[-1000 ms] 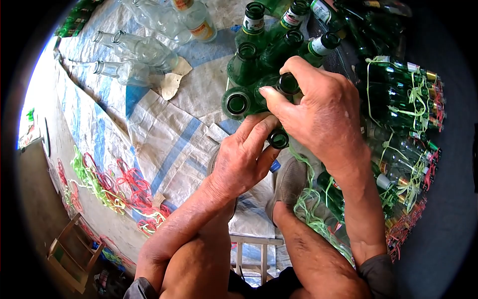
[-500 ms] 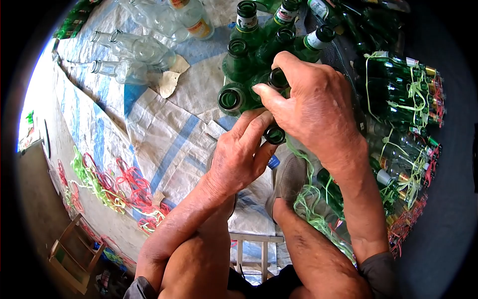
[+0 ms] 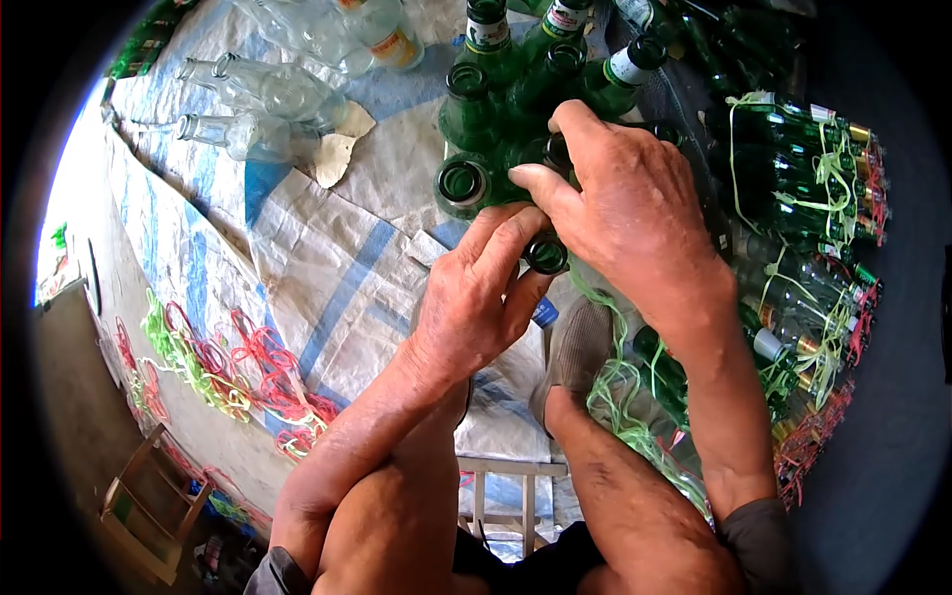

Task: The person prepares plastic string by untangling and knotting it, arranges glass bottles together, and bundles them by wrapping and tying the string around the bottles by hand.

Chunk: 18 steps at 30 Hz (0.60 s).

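Observation:
Upright green glass bottles (image 3: 466, 119) stand bunched together in front of me. My left hand (image 3: 476, 283) has its fingers curled round the neck of the nearest green bottle (image 3: 546, 255), whose dark mouth shows beside my thumb. Over the cluster, my right hand (image 3: 635, 198) grips another green bottle (image 3: 558, 152) between thumb and fingers; much of that bottle is hidden under the hand. Left of it, a green bottle (image 3: 462, 182) stands close to my left fingertips. Several bottles at the back carry white neck labels.
Clear glass bottles (image 3: 278, 94) lie and stand at the upper left, near a dry leaf (image 3: 335, 159). On the right are tied bundles of green bottles (image 3: 793, 174). Loose green twine (image 3: 625, 397) and red string (image 3: 268, 367) lie on the woven sheet (image 3: 317, 238).
The bottle tops have shifted slightly up in the view, the nearest one a little. Both hands keep nearly the same place and hold.

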Available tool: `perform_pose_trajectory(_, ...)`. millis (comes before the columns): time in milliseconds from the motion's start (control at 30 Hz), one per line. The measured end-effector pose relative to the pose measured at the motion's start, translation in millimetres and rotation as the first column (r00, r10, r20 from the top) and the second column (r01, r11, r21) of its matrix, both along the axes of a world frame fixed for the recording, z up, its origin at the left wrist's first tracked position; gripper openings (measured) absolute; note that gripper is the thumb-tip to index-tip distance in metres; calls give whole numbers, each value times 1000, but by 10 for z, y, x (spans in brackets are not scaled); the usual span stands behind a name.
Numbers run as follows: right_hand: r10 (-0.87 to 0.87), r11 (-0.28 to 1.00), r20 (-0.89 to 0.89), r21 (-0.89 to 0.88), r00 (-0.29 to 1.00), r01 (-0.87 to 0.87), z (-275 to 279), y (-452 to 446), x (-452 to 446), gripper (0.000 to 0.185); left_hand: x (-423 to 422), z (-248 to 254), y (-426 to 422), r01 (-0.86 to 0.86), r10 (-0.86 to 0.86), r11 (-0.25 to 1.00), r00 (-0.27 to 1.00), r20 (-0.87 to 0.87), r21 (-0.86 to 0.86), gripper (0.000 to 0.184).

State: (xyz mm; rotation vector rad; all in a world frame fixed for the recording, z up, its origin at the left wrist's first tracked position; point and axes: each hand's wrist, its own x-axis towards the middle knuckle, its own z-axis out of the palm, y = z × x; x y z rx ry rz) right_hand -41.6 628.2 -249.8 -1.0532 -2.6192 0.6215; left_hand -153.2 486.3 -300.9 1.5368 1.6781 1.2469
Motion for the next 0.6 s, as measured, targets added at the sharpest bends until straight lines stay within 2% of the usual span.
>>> perform_pose_trajectory(233, 13, 1000, -15, 3, 1000, -13, 45, -52, -12, 28, -23, -3, -28, 47, -46, 997, 999, 17, -61, 49)
perform_pose_trajectory(433, 21, 1000, -26, 20, 999, -20, 22, -77, 38, 25, 3, -31, -7, 9, -9, 1000, 1000, 9, 14, 43)
perform_pose_trajectory(600, 19, 999, -54, 38, 998, -17, 271, -196, 201, 34, 8, 11, -22, 18, -12, 997, 997, 80, -81, 43)
